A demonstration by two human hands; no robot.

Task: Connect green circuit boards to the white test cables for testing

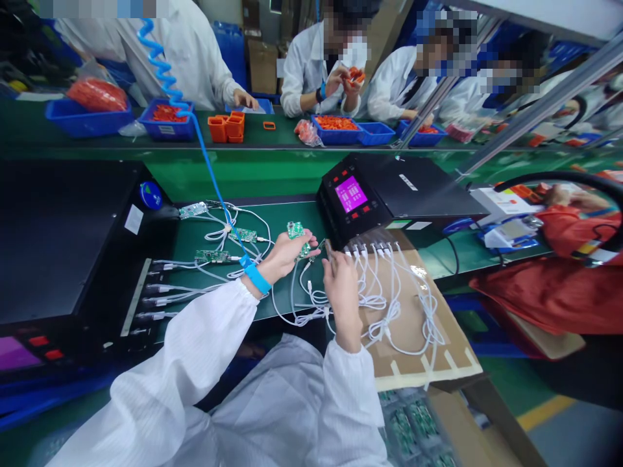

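Note:
My left hand (287, 254), with a blue band at its wrist, is closed around a green circuit board (294, 229). More green board shows below its thumb, so I cannot tell whether it holds one board or two. Just right of it, my right hand (342, 285) has its fingers bent together by the front corner of a black tester (348, 207) with a lit purple screen. What those fingers pinch, if anything, is hidden. White cables (316, 298) lie coiled below and between the hands. Several other circuit boards (213, 256) rest among cables to the left.
Another black tester (73, 240) stands at left with cables plugged in. A blue coiled air hose (207, 155) hangs across the bench. Cardboard (413, 324) lies under the right-hand cables, above a box of bagged boards (409, 421). Co-workers handle orange parts (335, 123) across the bench.

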